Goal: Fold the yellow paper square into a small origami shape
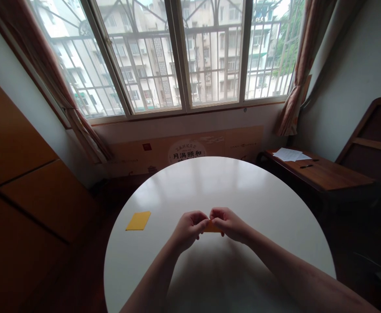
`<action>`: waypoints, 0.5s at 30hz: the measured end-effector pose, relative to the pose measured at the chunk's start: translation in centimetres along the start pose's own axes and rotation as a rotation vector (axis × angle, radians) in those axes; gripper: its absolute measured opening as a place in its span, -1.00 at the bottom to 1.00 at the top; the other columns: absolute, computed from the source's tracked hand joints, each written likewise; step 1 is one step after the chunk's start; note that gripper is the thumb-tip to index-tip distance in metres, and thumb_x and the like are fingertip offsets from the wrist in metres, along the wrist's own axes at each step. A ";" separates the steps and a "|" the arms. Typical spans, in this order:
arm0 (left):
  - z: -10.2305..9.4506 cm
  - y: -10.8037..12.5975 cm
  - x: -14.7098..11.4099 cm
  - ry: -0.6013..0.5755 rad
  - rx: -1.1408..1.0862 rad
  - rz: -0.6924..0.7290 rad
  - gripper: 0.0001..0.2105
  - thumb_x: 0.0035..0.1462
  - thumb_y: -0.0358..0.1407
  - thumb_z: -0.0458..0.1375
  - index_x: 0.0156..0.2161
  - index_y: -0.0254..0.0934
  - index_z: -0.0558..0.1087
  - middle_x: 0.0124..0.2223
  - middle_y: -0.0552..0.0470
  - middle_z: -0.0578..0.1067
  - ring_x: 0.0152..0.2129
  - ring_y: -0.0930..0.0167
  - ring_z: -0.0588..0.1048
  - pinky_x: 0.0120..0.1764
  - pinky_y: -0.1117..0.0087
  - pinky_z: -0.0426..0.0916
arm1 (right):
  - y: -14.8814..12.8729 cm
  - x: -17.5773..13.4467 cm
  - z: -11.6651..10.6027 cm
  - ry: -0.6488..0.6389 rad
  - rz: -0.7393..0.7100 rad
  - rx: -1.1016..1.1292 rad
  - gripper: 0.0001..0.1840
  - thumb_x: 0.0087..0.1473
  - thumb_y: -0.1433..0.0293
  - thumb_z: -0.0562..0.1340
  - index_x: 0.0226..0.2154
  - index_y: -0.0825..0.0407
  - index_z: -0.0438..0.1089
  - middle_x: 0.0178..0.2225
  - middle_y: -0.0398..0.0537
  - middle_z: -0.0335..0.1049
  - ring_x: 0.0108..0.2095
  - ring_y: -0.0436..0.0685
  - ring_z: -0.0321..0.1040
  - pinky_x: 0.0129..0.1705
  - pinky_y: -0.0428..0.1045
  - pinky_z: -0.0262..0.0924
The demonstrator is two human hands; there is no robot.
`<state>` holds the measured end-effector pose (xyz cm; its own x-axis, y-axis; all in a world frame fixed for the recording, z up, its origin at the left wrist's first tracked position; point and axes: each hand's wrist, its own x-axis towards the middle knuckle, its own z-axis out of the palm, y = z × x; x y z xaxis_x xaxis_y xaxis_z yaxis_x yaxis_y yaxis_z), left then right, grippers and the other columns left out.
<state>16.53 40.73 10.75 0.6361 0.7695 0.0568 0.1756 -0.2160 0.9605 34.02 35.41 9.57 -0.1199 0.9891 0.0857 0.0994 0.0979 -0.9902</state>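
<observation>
My left hand (187, 226) and right hand (229, 222) meet over the round white table (242, 191), fingers curled narrow and pinching a small orange folded paper (211, 227) between them. Only a sliver of the paper shows between my fingertips; whether it touches the tabletop I cannot tell.

The glossy tabletop runs smooth and bare on every side of my fingers, with the widest open stretch beyond them toward the far rim, where the window's light reflects. The near rim lies under my forearms. Well to the left of my left fingers, close to the table's left edge, lies a flat yellow sheet (138, 221), rectangular and matte.

Past the far rim a cardboard panel (190, 150) printed with characters leans against the wall below the barred window (177, 52). Well off to the right of my right fingers, apart from the table, stands a dark wooden desk (323, 174) carrying white papers (289, 154) and a dark pen (306, 165). Striped curtains (299, 65) hang at the window's sides.
</observation>
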 end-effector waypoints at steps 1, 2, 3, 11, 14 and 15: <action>0.0 0.0 0.0 -0.002 -0.002 -0.005 -0.73 0.03 -0.14 0.25 -0.37 -0.38 0.54 -0.55 0.05 0.42 -0.66 0.49 0.33 -0.63 0.51 0.22 | 0.0 0.0 -0.1 -0.001 0.007 -0.007 -0.88 -0.11 0.33 0.17 -0.49 0.05 0.31 -0.55 -0.20 0.21 -0.56 -0.03 0.16 -0.64 -0.15 0.08; 0.0 0.0 0.1 -0.004 -0.005 -0.011 -0.73 0.02 -0.14 0.26 -0.37 -0.38 0.54 -0.55 0.06 0.42 -0.66 0.50 0.32 -0.64 0.51 0.22 | 0.1 0.0 -0.1 -0.002 0.015 -0.010 -0.88 -0.10 0.33 0.17 -0.49 0.06 0.31 -0.55 -0.19 0.22 -0.56 -0.03 0.17 -0.64 -0.15 0.08; 0.0 0.0 0.1 -0.002 -0.010 -0.017 -0.74 0.02 -0.15 0.26 -0.38 -0.38 0.54 -0.55 0.06 0.42 -0.66 0.50 0.32 -0.64 0.51 0.21 | 0.2 0.0 -0.1 -0.002 0.023 -0.008 -0.88 -0.10 0.33 0.18 -0.49 0.06 0.31 -0.55 -0.20 0.22 -0.57 -0.03 0.17 -0.64 -0.15 0.09; -0.1 0.5 0.3 0.128 -0.088 -0.086 -0.70 -0.01 -0.10 0.26 -0.37 -0.36 0.50 -0.51 0.03 0.44 -0.61 0.46 0.37 -0.64 0.52 0.23 | 0.4 0.0 0.0 0.017 0.079 0.090 -0.80 0.03 0.24 0.19 -0.39 0.05 0.26 -0.55 -0.19 0.31 -0.60 -0.05 0.20 -0.63 -0.16 0.09; -0.1 0.3 0.3 0.177 -0.115 -0.109 -0.69 -0.03 -0.09 0.27 -0.36 -0.37 0.49 -0.49 0.03 0.44 -0.61 0.46 0.37 -0.64 0.52 0.23 | 0.4 0.1 -0.2 0.041 0.072 0.129 -0.76 0.08 0.21 0.20 -0.36 0.07 0.30 -0.54 -0.18 0.32 -0.60 -0.05 0.21 -0.63 -0.16 0.09; -0.1 0.3 0.4 0.193 -0.126 -0.117 -0.68 -0.04 -0.09 0.27 -0.35 -0.37 0.49 -0.48 0.02 0.45 -0.61 0.46 0.37 -0.64 0.52 0.23 | 0.4 0.1 -0.3 0.049 0.066 0.144 -0.74 0.09 0.19 0.20 -0.34 0.07 0.32 -0.53 -0.18 0.32 -0.59 -0.05 0.22 -0.63 -0.16 0.10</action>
<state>16.76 40.99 11.03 0.4601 0.8877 -0.0173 0.1366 -0.0515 0.9893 34.33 35.59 9.18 -0.0692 0.9974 0.0214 -0.0380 0.0188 -0.9991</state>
